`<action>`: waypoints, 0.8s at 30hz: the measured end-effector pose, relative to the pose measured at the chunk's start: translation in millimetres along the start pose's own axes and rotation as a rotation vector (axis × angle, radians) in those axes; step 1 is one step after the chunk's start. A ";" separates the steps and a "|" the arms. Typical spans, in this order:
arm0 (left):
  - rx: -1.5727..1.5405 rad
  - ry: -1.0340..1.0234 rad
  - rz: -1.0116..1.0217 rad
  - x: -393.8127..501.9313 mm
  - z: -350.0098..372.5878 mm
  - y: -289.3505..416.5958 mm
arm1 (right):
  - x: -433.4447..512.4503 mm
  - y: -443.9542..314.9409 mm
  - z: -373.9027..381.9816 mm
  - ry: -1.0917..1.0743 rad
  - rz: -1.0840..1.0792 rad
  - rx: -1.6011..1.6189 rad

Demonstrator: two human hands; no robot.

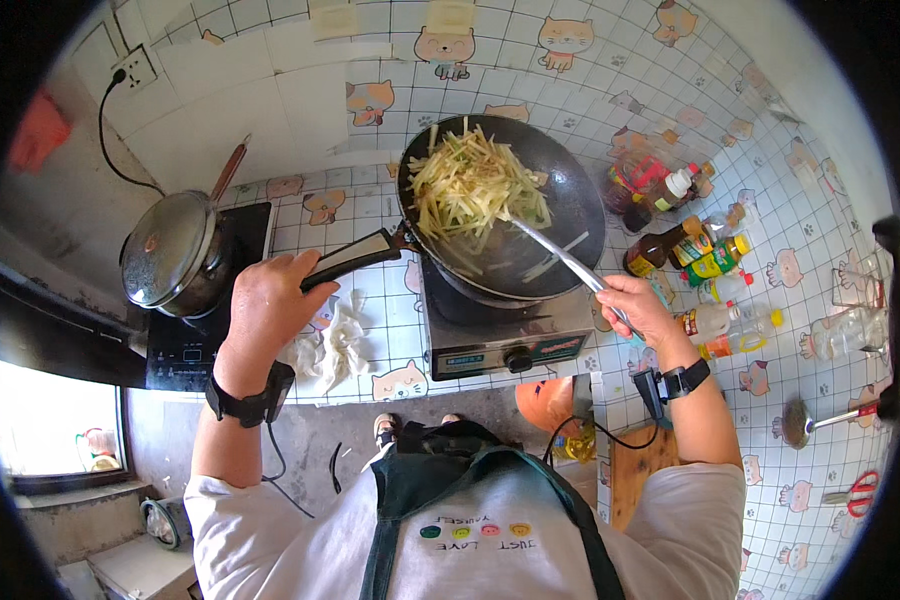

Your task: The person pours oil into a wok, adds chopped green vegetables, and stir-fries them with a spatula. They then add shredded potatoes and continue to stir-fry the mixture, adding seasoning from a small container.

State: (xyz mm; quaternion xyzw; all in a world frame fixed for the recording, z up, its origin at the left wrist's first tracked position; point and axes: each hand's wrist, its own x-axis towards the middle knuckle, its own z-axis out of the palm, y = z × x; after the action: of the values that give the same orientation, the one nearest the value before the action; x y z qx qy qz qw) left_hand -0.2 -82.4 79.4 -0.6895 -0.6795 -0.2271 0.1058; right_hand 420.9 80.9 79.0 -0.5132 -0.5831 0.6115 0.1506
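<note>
A dark wok (570, 187) rests tilted on a portable stove (510, 352). Pale green shredded vegetable strips (465, 180) are heaped on its left side, with a few loose strips lower right. My left hand (281, 296) grips the wok's black handle (356, 259). In my right hand (637, 307) is the metal handle of a spatula (551, 247); its head is hidden among the strips. Each wrist wears a black strap with a small device.
A lidded pot (169, 251) sits on a black induction cooker (247, 240) at left. A crumpled white cloth (337, 345) lies between cooker and stove. Several sauce bottles (660, 247) stand at right, near a wooden board (641, 465). A ladle (799, 424) and red-handled scissors (859, 495) are farther right.
</note>
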 end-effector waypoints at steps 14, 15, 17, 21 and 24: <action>-0.026 0.019 0.028 -0.8 11.8 -5.6 | -67.7 -51.7 -16.0 0.343 -0.216 -0.616; -0.026 0.015 0.025 0.0 11.2 -6.2 | -72.4 -59.1 -14.3 0.340 -0.194 -0.591; -0.028 0.004 0.017 1.7 9.6 -6.7 | -78.9 -81.7 -19.6 0.346 -0.089 -0.669; -0.036 -0.027 0.006 7.1 3.7 -8.8 | -84.8 -130.0 -47.4 0.337 0.101 -0.886; -0.059 -0.029 0.019 10.5 -0.7 -11.6 | -70.5 -149.6 -74.5 0.228 0.165 -0.948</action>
State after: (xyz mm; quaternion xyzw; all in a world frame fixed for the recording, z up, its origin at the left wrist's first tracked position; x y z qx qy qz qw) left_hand -12.0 -72.8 82.9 -0.7018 -0.6676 -0.2359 0.0778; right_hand 449.0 108.4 256.1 -0.6335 -0.7343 0.2286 -0.0857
